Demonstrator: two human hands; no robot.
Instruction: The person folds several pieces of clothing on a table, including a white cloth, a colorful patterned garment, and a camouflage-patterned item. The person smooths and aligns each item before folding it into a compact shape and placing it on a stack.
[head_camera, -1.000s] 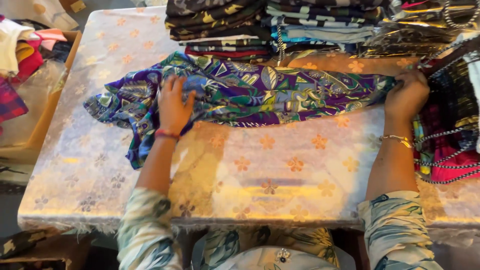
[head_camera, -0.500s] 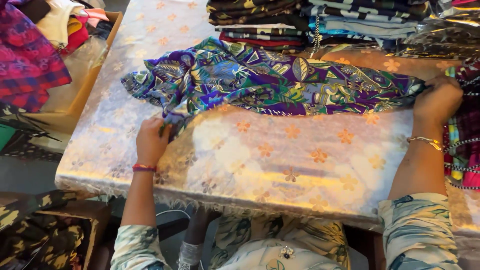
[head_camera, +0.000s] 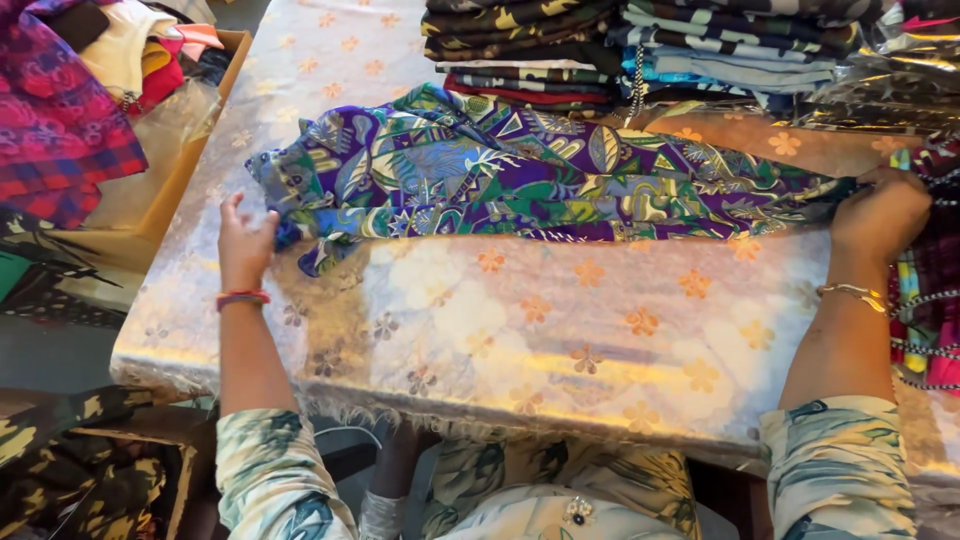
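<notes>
— The left hand (head_camera: 245, 250) is sliding outward along the table since a moment ago, isn't it? It was nearer the middle of that purple leaf-print cloth (head_camera: 520, 180), and now it is sitting right at the cloth's left end, while the right hand (head_camera: 880, 215) is staying put on the far right end.

— Yes, and the cloth is looking longer and flatter for it. From the head view it is lying stretched across the shiny gold flowered tablecloth (head_camera: 560, 330), just in front of the stack of folded fabrics (head_camera: 640, 50).

— How are the hands gripping?

— The left one is resting with its fingers spread, touching the bunched corner; I cannot tell whether it is actually pinching it. The right one is curled closed over the other end, bunching the fabric in the fist.

— It is looking very soft to me.

— Soft, thin and light, I am guessing; it is rumpling and folding over itself wherever it isn't being held taut. Nothing fragile, but floppy, and it may be sliding easily on that glossy cover.

— So the ends are the place to hold?

— The corners and edges, I would say, as both hands are doing; grabbing the middle would only be bunching it up. There is also a cardboard box of clothes (head_camera: 130, 110) off the table's left side.
</notes>
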